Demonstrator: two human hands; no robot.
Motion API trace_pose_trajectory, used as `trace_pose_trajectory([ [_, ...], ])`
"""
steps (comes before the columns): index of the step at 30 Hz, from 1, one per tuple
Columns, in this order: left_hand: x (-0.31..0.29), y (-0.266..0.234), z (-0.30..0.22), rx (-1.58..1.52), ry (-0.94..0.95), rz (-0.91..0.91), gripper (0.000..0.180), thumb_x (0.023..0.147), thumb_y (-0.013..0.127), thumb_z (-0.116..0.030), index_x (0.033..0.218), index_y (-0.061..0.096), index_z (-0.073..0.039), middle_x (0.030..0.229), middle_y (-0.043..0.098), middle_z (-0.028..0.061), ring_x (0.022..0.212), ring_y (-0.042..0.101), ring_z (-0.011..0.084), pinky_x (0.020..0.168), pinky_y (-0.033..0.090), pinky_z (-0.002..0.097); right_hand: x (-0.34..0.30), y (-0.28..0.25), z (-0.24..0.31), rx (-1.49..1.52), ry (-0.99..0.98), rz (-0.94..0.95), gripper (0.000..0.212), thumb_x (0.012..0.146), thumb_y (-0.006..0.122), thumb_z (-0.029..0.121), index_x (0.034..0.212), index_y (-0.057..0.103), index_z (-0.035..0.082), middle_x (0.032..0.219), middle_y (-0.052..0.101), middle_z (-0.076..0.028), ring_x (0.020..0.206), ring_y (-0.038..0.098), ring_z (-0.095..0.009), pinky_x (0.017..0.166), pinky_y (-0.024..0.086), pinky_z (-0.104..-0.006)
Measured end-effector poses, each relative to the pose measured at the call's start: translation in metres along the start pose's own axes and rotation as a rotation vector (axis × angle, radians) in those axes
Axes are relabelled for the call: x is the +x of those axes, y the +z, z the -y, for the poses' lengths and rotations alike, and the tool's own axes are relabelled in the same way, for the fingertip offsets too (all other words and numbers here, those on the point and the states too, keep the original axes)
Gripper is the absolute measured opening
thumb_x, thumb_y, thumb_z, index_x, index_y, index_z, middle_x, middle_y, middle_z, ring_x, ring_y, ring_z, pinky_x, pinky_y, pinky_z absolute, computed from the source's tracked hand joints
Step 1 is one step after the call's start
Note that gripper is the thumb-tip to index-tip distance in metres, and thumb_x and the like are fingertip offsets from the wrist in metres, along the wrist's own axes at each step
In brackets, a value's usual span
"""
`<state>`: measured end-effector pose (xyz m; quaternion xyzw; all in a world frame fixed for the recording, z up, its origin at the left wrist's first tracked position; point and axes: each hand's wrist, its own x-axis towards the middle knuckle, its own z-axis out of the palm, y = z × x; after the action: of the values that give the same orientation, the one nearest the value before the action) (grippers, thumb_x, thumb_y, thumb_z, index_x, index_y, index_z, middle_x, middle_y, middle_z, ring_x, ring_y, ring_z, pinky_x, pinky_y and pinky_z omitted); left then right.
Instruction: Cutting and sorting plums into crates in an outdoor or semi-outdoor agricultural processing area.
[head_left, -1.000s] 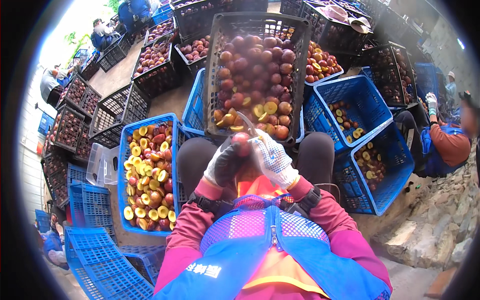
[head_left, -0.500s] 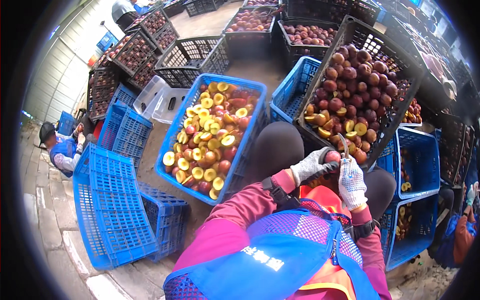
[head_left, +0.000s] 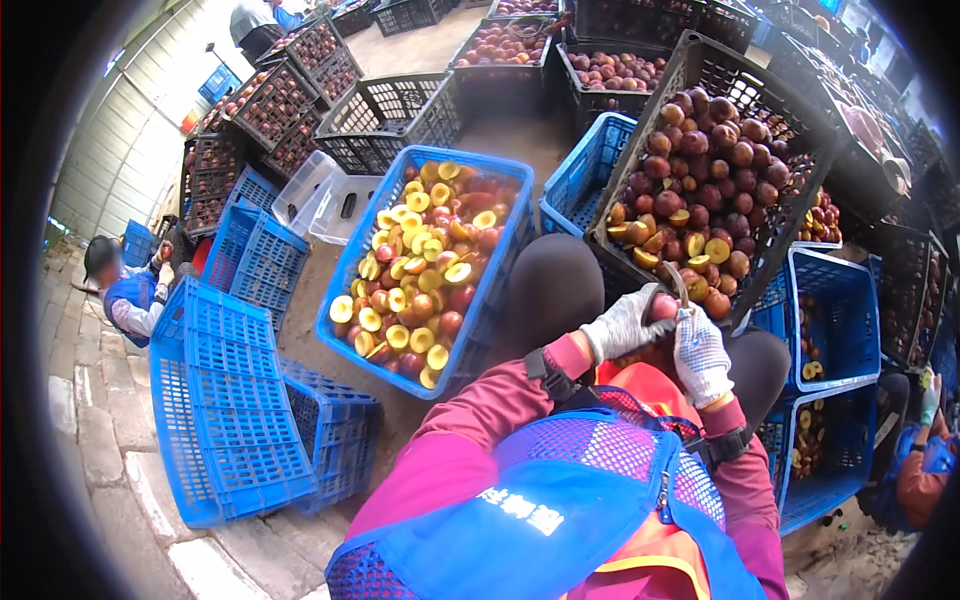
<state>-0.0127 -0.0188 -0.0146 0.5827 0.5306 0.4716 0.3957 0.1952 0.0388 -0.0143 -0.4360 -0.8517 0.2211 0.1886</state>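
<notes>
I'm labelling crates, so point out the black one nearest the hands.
The black crate just beyond the left hand and right hand, holding mostly whole dark fruit with cut halves at its near end; the other black crates stand farther away.

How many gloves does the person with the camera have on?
2. A greyish glove is on the left hand, which holds a reddish fruit; a white, blue-dotted glove is on the right hand, which holds a curved knife.

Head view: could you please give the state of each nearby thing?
Left hand, gripping plum.
Right hand, gripping knife.
Plum, held; any cut unclear.
Knife, blade exposed, beside plum.
Black crate, partly filled, mostly whole plums.
Blue crate, filled, mostly halved plums.
</notes>
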Motion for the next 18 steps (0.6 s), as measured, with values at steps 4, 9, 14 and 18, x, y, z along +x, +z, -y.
trace_pose_trajectory([
  [4, -0.006, 0.001, -0.026, 0.639, 0.361, -0.25, 0.06, 0.098, 0.082, -0.024, 0.148, 0.059, 0.0, 0.124, 0.073, 0.0229, 0.113, 0.074, 0.041, 0.101, 0.061, 0.0484, -0.009, -0.012, -0.006, -0.181, 0.085, 0.0, 0.036, 0.115, 0.056, 0.035, 0.141, 0.066, 0.012, 0.093, 0.078, -0.023, 0.084, 0.077, -0.045, 0.074, 0.061, -0.0568],
  [9, 0.0, -0.019, -0.081, -0.819, -0.177, -0.152, 0.06, 0.1, 0.082, -0.002, 0.155, 0.057, -0.004, 0.139, 0.07, 0.0088, 0.124, 0.071, 0.0206, 0.107, 0.061, 0.0357, -0.017, -0.052, 0.001, -0.136, 0.087, -0.14, 0.036, 0.113, 0.062, 0.034, 0.144, 0.066, 0.015, 0.09, 0.079, -0.02, 0.075, 0.077, -0.043, 0.065, 0.06, -0.0566],
  [14, 0.01, -0.003, -0.09, -1.082, -0.229, -0.066, 0.058, 0.1, 0.075, 0.006, 0.154, 0.056, -0.005, 0.135, 0.07, 0.0128, 0.122, 0.073, 0.0278, 0.107, 0.064, 0.0439, -0.032, -0.075, 0.038, -0.006, -0.174, -0.302, 0.028, 0.112, 0.067, 0.031, 0.132, 0.071, 0.011, 0.093, 0.076, -0.014, 0.066, 0.073, -0.034, 0.058, 0.058, -0.0479],
  [18, 0.005, 0.004, -0.081, -1.122, -0.22, -0.043, 0.055, 0.1, 0.074, 0.005, 0.151, 0.056, -0.006, 0.136, 0.068, 0.0134, 0.124, 0.072, 0.0282, 0.106, 0.064, 0.044, -0.043, -0.066, 0.039, -0.066, -0.204, -0.315, 0.026, 0.112, 0.066, 0.035, 0.124, 0.07, 0.012, 0.072, 0.069, -0.012, 0.053, 0.067, -0.034, 0.05, 0.053, -0.0491],
])
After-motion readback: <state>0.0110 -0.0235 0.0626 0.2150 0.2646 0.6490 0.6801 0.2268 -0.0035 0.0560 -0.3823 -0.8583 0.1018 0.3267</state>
